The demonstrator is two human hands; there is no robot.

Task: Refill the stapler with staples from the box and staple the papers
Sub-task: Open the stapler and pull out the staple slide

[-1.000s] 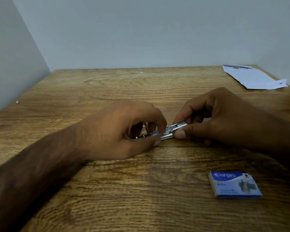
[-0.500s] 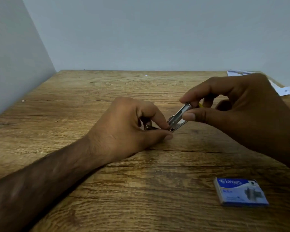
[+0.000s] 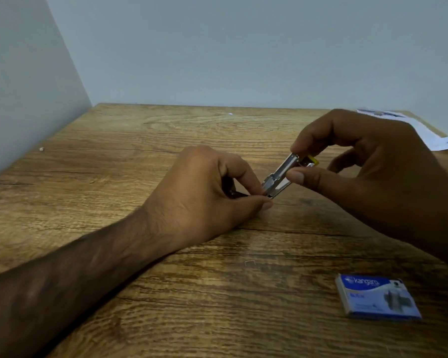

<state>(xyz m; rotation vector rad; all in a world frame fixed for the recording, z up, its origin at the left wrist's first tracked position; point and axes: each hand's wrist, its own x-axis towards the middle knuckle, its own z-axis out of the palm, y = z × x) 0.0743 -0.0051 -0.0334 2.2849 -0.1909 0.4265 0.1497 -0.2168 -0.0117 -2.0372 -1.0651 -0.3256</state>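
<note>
Pale walls corner the wooden bench (image 3: 140,156). At its centre the left hand (image 3: 204,192) pins the stapler (image 3: 278,180) base while the right hand (image 3: 360,171) pinches the raised metal top, perhaps opening it. Hinge gently; staple box (image 3: 378,298) waits at five o'clock, papers (image 3: 440,140) at two.

Wooden table (image 3: 166,130); staple box (image 3: 376,299); papers (image 3: 435,136)
</note>
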